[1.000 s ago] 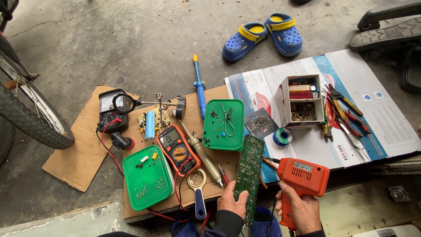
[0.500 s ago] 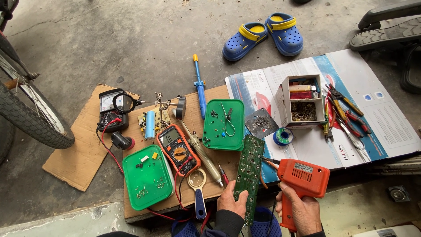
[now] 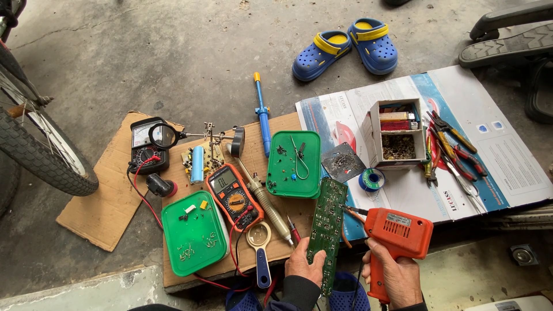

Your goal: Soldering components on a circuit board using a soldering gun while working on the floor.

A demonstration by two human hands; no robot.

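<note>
My left hand (image 3: 304, 266) grips the lower end of a long green circuit board (image 3: 326, 226), held upright over the wooden work board (image 3: 247, 173). My right hand (image 3: 394, 275) is closed around the handle of an orange soldering gun (image 3: 397, 233). The gun's wire tip (image 3: 348, 210) touches the right edge of the circuit board. A spool of solder wire (image 3: 371, 179) lies just above the gun.
Two green plastic lids (image 3: 294, 164) (image 3: 194, 233) hold small parts. An orange multimeter (image 3: 233, 197), a black meter (image 3: 147, 144), a magnifier (image 3: 259, 247), a blue solder sucker (image 3: 262, 115), a small parts box (image 3: 396, 133), pliers (image 3: 455, 152), blue clogs (image 3: 345, 47) and a bicycle wheel (image 3: 40, 150) surround me.
</note>
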